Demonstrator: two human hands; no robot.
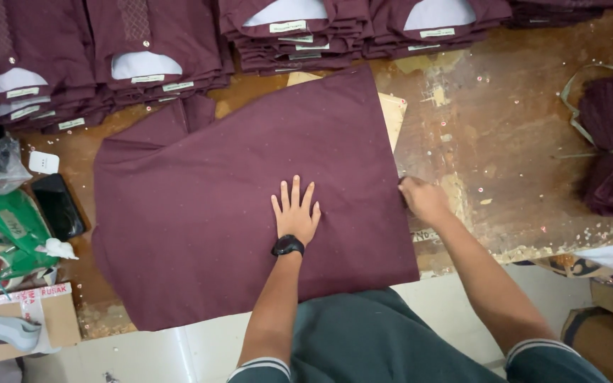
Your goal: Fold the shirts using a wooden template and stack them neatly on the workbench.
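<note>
Head view shows the left hand (295,213) flat and spread on the maroon shirt (250,206), the right hand (423,200) pinching its edge; a hard tug could wrinkle it.

A dark maroon garment (207,206) is being spread flat, back side up, across the middle of the scene, its near hem hanging just over the near edge. Its surface is plain with faint tiny specks. At the far left, 1 sleeve is being folded inward, making a crease. Its middle is being pressed down and its right edge is being pinched.
</note>
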